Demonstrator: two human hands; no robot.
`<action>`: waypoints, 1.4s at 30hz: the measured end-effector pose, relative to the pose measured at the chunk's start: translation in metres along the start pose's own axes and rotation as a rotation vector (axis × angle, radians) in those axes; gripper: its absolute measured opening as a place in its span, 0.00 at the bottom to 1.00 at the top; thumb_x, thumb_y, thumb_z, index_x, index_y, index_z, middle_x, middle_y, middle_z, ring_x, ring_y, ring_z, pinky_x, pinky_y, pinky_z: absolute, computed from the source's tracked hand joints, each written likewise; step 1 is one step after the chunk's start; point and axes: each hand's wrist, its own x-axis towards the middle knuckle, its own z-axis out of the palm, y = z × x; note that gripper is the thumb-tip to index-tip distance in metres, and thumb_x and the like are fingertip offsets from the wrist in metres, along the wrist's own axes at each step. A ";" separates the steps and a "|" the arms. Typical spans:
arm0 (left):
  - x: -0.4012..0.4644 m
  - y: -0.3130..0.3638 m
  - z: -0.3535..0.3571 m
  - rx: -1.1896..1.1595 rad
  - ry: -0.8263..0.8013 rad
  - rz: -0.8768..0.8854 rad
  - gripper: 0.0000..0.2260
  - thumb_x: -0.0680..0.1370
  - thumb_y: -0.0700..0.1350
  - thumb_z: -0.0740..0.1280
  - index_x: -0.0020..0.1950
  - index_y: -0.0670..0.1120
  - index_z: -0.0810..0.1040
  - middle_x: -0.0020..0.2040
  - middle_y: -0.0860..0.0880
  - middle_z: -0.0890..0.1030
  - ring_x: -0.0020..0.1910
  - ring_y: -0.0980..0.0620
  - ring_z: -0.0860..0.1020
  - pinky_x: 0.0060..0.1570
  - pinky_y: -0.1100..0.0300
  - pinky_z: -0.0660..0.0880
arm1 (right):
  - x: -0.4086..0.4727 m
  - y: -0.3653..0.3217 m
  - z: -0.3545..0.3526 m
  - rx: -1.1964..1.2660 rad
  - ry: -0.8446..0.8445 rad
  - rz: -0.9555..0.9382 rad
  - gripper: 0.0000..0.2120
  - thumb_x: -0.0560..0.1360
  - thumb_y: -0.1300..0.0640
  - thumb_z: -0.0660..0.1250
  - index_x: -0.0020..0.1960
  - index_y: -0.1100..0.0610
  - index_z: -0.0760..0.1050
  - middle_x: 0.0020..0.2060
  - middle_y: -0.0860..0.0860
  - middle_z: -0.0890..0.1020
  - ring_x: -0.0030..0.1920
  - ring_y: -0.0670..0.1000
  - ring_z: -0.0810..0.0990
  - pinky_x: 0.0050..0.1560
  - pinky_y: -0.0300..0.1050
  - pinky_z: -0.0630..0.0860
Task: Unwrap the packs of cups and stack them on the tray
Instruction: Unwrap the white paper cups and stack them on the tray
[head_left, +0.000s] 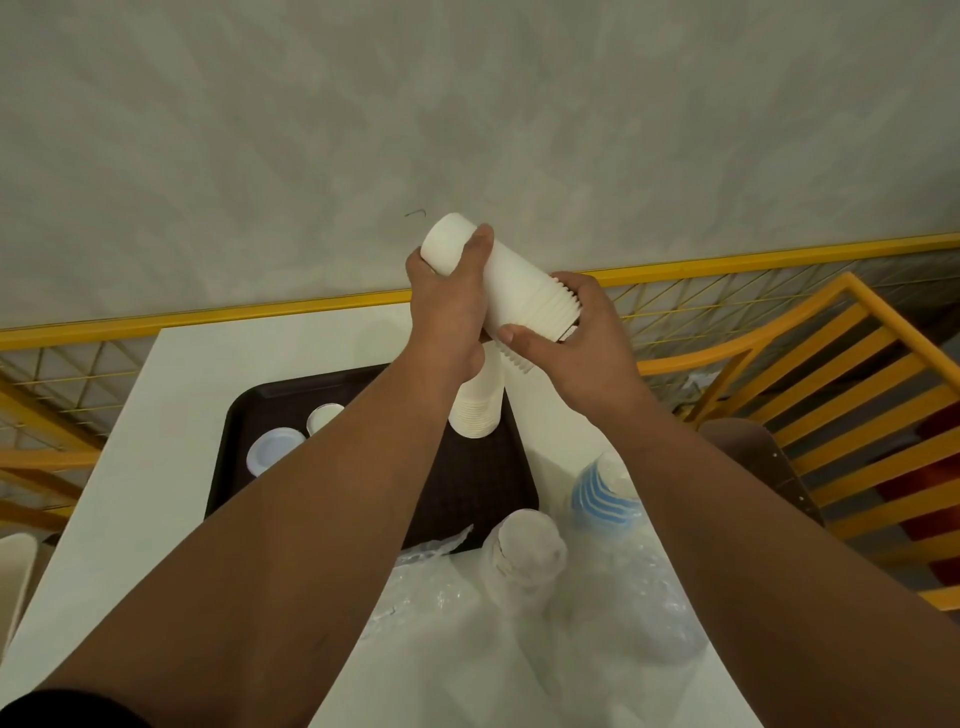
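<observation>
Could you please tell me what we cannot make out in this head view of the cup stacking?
- Stack of white cups on the tray: its upper part is hidden behind the left hand.
- Middle of the brown tray: covered by the left forearm.
- Blue-striped cups: blurred by plastic wrap and partly behind the right forearm; count unreadable.
- Held stack of white cups: the right hand covers its rim end.

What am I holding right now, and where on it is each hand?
A stack of white cups, tilted above the tray: left hand wraps its closed-bottom end, right hand grips the ribbed rim end.
</observation>
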 end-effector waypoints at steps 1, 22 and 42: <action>0.002 0.002 0.002 0.006 0.009 0.012 0.29 0.73 0.56 0.72 0.70 0.55 0.63 0.57 0.49 0.77 0.54 0.47 0.80 0.50 0.45 0.81 | -0.001 -0.001 0.002 -0.005 0.006 -0.005 0.38 0.59 0.39 0.76 0.64 0.52 0.70 0.57 0.48 0.76 0.57 0.50 0.76 0.57 0.56 0.77; 0.033 -0.003 -0.029 0.705 -0.051 0.612 0.25 0.69 0.50 0.76 0.60 0.53 0.66 0.53 0.50 0.77 0.48 0.50 0.77 0.47 0.59 0.75 | 0.017 0.027 -0.015 0.030 0.277 0.185 0.30 0.62 0.45 0.79 0.58 0.52 0.70 0.53 0.53 0.77 0.49 0.51 0.79 0.38 0.48 0.80; -0.006 -0.008 -0.006 0.023 -0.154 0.086 0.26 0.77 0.53 0.70 0.72 0.54 0.63 0.63 0.49 0.75 0.58 0.48 0.79 0.51 0.48 0.81 | 0.000 0.023 -0.003 0.472 0.000 0.223 0.29 0.62 0.53 0.82 0.56 0.49 0.70 0.57 0.53 0.77 0.58 0.55 0.79 0.48 0.51 0.81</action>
